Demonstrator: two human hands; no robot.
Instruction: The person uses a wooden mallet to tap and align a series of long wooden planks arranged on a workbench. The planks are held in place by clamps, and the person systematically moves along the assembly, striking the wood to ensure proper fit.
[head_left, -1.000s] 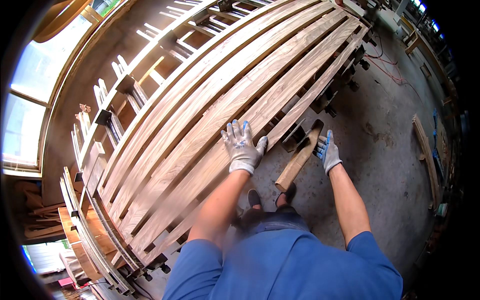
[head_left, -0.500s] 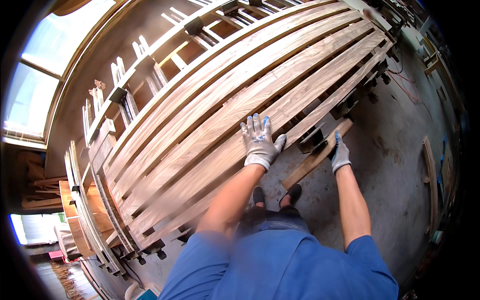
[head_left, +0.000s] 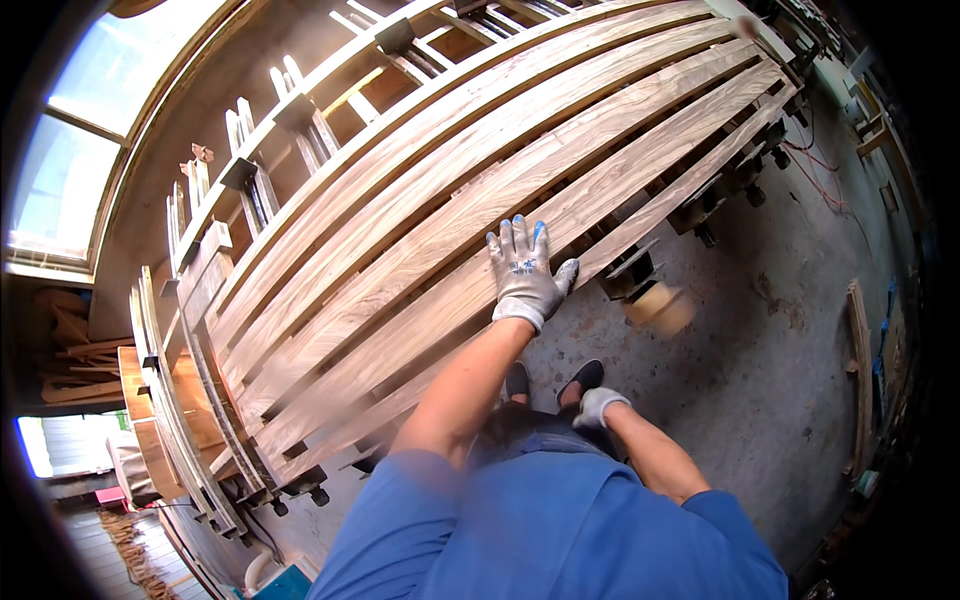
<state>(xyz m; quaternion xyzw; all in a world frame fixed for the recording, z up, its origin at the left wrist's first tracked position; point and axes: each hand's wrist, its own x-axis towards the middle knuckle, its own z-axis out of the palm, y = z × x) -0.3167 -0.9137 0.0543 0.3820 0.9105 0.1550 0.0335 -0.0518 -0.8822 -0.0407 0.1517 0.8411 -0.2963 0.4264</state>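
My left hand, in a grey-white work glove with bluish fingertips, lies flat with spread fingers on a long pale wooden board. The board is one of several held side by side, with gaps, in a large clamping rack. My right hand, gloved too, is down by my leg, apart from the boards; its fingers are mostly hidden. Between the hands, a short light-wood shape, smeared by motion, is beside a dark metal clamp end at the rack's near edge.
More clamp bars stick out beyond the rack's far side. A long wooden strip lies on the grey concrete floor at the right, near a red cable. A large window is at the upper left.
My right hand has left the wooden bar at the near edge and dropped back toward my leg. Where the bar stretched out, a short blurred shape shows. My left hand stays on the board.
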